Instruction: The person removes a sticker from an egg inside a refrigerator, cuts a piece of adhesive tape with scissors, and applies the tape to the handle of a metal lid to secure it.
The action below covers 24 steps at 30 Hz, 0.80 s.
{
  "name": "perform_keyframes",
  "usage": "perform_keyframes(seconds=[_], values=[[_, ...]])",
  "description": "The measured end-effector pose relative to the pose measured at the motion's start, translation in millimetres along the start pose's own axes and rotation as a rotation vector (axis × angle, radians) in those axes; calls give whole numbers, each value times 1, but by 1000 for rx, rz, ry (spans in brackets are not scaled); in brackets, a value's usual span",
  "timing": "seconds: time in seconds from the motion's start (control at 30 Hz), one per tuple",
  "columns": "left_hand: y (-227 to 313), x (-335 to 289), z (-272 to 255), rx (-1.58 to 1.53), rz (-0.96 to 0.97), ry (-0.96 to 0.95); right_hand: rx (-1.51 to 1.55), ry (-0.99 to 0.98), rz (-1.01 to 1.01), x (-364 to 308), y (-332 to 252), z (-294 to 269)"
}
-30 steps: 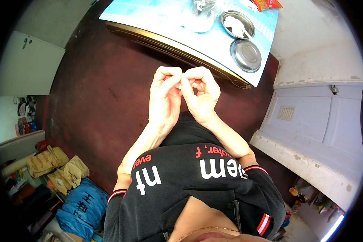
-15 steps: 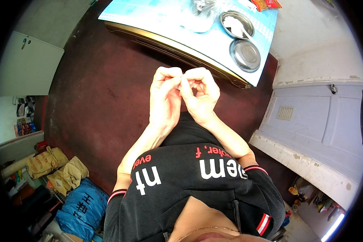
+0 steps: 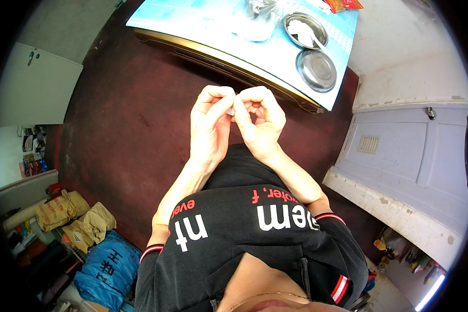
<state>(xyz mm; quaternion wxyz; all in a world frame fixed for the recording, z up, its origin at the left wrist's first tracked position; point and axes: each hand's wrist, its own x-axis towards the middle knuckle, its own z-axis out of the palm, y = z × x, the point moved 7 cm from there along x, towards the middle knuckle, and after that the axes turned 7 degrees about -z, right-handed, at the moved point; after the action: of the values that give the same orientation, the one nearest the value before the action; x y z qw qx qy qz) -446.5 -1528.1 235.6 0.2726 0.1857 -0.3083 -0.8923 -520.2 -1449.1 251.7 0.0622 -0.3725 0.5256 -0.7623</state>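
Both hands are raised in front of my body, just off the near edge of the table [image 3: 192, 23]. My left hand [image 3: 211, 127] is closed, its thumb and forefinger pinched together. Against it, fingertip to fingertip, my right hand [image 3: 261, 125] makes a similar pinch with its other fingers curled. A sliver of something small and pale [image 3: 231, 111] shows between the fingertips; the fingers hide most of it, so its kind is unclear.
On the table are a metal bowl [image 3: 317, 25] with white food and a white spoon [image 3: 319, 43], a round metal dish [image 3: 317, 70], a clear plastic bag [image 3: 262, 21] and a red packet [image 3: 343, 5]. Sacks [image 3: 106, 268] lie at lower left; a pale door [image 3: 395, 145] stands right.
The hands keep the same pinch, with the left hand shifted very slightly left. A little more of the pale thing shows between the fingertips.
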Motion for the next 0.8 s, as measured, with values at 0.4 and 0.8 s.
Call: perform_keyframes(seconds=[0.4,0.8], values=[[-10,3,-7,-129,-92,-95,-123,-3,-150,-1,-6,-2],[-12,0,-5,-94,-76,-81,-100,19,-142,-3,-7,-5]])
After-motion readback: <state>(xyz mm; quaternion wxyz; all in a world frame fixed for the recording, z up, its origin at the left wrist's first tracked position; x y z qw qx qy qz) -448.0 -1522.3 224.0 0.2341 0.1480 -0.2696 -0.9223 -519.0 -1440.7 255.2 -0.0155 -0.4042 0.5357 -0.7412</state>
